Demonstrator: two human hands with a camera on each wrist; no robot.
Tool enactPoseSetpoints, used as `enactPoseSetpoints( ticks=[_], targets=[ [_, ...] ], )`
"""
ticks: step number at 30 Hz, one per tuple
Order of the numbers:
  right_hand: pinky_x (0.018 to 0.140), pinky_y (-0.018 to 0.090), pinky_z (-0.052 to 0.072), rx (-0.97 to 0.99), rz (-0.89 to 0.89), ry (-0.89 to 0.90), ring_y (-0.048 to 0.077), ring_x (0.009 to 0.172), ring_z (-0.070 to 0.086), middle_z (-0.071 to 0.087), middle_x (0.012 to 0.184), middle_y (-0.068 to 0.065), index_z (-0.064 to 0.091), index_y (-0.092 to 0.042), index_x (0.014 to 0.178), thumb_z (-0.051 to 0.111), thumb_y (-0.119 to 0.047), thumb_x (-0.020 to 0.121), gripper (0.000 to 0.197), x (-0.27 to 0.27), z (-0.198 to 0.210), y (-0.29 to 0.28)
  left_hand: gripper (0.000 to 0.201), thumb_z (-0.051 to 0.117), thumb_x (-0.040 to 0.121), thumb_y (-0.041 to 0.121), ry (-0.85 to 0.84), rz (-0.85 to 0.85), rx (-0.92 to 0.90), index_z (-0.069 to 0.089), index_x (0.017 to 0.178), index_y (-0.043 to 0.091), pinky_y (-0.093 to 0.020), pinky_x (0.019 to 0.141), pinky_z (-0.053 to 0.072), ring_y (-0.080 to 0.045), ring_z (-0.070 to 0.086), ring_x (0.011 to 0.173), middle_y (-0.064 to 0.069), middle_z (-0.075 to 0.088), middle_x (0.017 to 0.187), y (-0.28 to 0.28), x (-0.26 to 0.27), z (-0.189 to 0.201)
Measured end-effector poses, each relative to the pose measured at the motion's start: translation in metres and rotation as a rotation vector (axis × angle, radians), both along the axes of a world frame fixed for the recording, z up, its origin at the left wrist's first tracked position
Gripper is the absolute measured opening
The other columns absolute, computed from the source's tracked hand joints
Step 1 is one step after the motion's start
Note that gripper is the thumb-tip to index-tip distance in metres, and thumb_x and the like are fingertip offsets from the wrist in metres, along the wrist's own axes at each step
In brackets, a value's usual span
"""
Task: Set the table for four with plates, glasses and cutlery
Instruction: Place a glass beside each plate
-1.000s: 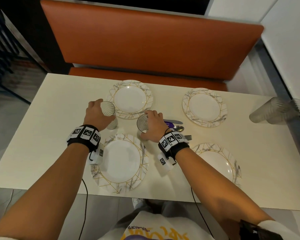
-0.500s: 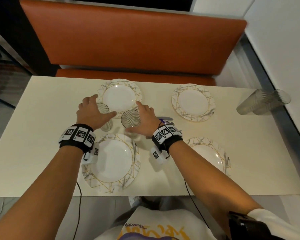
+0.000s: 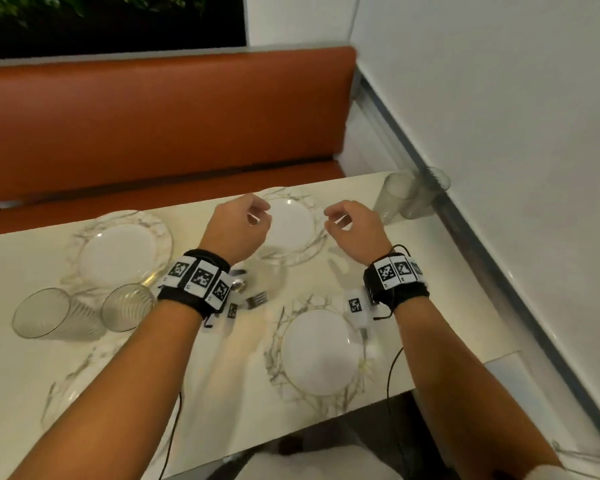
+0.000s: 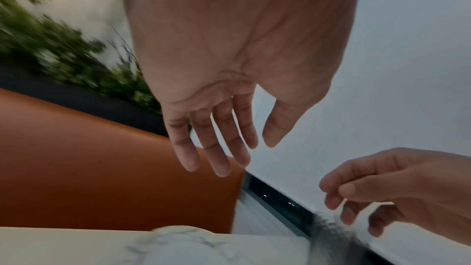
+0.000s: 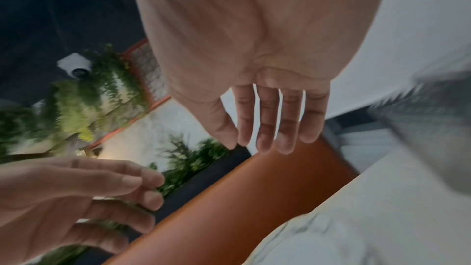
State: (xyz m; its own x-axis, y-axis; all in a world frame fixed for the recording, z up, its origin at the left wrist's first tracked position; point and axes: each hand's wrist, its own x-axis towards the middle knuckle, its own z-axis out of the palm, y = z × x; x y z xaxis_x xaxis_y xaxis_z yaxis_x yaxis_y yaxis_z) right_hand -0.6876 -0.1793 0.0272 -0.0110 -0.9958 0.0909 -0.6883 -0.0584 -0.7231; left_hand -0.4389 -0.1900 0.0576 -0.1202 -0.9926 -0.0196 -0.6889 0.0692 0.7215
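- While both hands are hanging in the air above the far right of the table (image 3: pixel 440 317), neither one is holding anything.
- The left hand (image 3: pixel 238 226) is hovering over the near edge of the far right plate (image 3: pixel 293 226), its fingers (image 4: pixel 216 148) lying loose and nearly straight, slightly apart.
- The right hand (image 3: pixel 355 230) is floating just right of that plate, its fingers (image 5: pixel 277 126) relaxed and close together, the thumb apart.
- Two stacked glasses (image 3: pixel 409 197) are lying at the far right corner, near the right hand but not touching it.
- Two more glasses (image 3: pixel 84 311) are sitting side by side at the left, near the far left plate (image 3: pixel 118 252).
- A near right plate (image 3: pixel 321 351) is resting below the right wrist, and a fourth plate is showing only faintly under the left forearm.
- A spoon (image 3: pixel 238 285) and a fork (image 3: pixel 257 299) are lying between the plates, just beside the left wristband; other cutlery there is too blurred to tell.
- An orange bench (image 3: pixel 160 123) is running along the far side.
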Motion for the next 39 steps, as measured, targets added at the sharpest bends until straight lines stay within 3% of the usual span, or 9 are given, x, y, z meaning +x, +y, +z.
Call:
enactPoseSetpoints(
  ticks=[4,9,13,17,21,26,30,32,39],
  targets=[
    [0.095,0.043,0.05,0.04,-0.165,0.238,0.026,0.102,0.062,0.068,0.112,0.008,0.068,-0.015,0.115,0.069,-0.019,0.082,0.034,-0.121,-0.006,-0.045,0.026,0.066,0.097,0.029,-0.029,-0.167,-0.004,0.067,0.122,0.021,-0.036,0.092,0.056,-0.015,0.066,0.1,0.005,0.07,0.11,-0.043,-0.123,-0.013],
    [0.104,0.047,0.04,0.191,-0.185,0.518,0.038,0.129,0.039,0.046,0.145,0.012,0.046,-0.022,0.143,0.07,-0.02,0.075,0.073,-0.206,-0.014,-0.096,0.074,0.078,0.089,0.034,-0.16,-0.259,0.06,0.044,0.153,0.018,-0.044,0.113,0.045,-0.025,0.047,0.138,-0.006,0.047,0.153,-0.093,-0.243,-0.041],
    [0.111,0.054,0.033,0.285,-0.08,0.608,0.041,0.144,0.022,0.022,0.162,0.013,0.024,-0.024,0.157,0.07,-0.03,0.083,0.087,-0.24,-0.021,-0.121,0.111,0.086,0.079,0.038,-0.298,-0.291,0.109,0.019,0.164,0.014,-0.053,0.122,0.033,-0.033,0.023,0.155,-0.01,0.02,0.171,-0.118,-0.295,-0.061],
    [0.117,0.057,0.027,0.354,-0.063,0.562,0.043,0.148,0.017,0.016,0.165,0.011,0.017,-0.024,0.159,0.068,-0.032,0.085,0.09,-0.251,-0.036,-0.132,0.118,0.084,0.081,0.046,-0.375,-0.297,0.133,0.008,0.166,0.014,-0.054,0.123,0.03,-0.031,0.016,0.158,-0.008,0.012,0.173,-0.133,-0.318,-0.079],
    [0.114,0.05,0.031,0.318,-0.087,0.492,0.044,0.135,0.033,0.033,0.156,0.015,0.028,-0.013,0.155,0.067,-0.027,0.086,0.081,-0.252,-0.043,-0.137,0.102,0.079,0.089,0.036,-0.278,-0.281,0.121,0.015,0.165,0.012,-0.047,0.118,0.039,-0.033,0.035,0.149,-0.008,0.024,0.169,-0.135,-0.32,-0.094],
    [0.108,0.052,0.037,0.281,-0.089,0.432,0.04,0.13,0.034,0.038,0.146,0.017,0.032,-0.011,0.152,0.075,-0.035,0.08,0.087,-0.234,-0.033,-0.13,0.1,0.085,0.083,0.035,-0.087,-0.145,0.091,0.028,0.161,0.011,-0.042,0.115,0.044,-0.028,0.048,0.139,-0.008,0.039,0.158,-0.123,-0.29,-0.087],
    [0.106,0.055,0.04,0.299,-0.028,0.408,0.036,0.133,0.03,0.036,0.143,0.013,0.033,-0.015,0.15,0.073,-0.053,0.071,0.097,-0.195,-0.017,-0.108,0.095,0.089,0.077,0.037,0.012,-0.037,0.066,0.041,0.154,0.011,-0.03,0.101,0.048,-0.019,0.054,0.12,-0.003,0.044,0.14,-0.102,-0.233,-0.07],
    [0.109,0.049,0.036,0.314,0.035,0.373,0.036,0.13,0.03,0.037,0.14,0.015,0.035,-0.012,0.151,0.076,-0.049,0.074,0.095,-0.17,-0.014,-0.094,0.092,0.091,0.075,0.037,0.023,0.011,0.081,0.044,0.151,0.013,-0.025,0.092,0.047,-0.015,0.054,0.113,-0.001,0.045,0.136,-0.089,-0.199,-0.061],
    [0.11,0.045,0.037,0.405,0.243,0.364,0.034,0.128,0.031,0.035,0.137,0.013,0.04,-0.014,0.149,0.08,-0.046,0.073,0.091,-0.086,-0.021,-0.045,0.086,0.095,0.072,0.033,0.025,0.143,0.159,0.049,0.142,0.016,-0.028,0.087,0.051,-0.019,0.057,0.103,-0.003,0.047,0.129,-0.025,-0.095,-0.053]
  ],
)
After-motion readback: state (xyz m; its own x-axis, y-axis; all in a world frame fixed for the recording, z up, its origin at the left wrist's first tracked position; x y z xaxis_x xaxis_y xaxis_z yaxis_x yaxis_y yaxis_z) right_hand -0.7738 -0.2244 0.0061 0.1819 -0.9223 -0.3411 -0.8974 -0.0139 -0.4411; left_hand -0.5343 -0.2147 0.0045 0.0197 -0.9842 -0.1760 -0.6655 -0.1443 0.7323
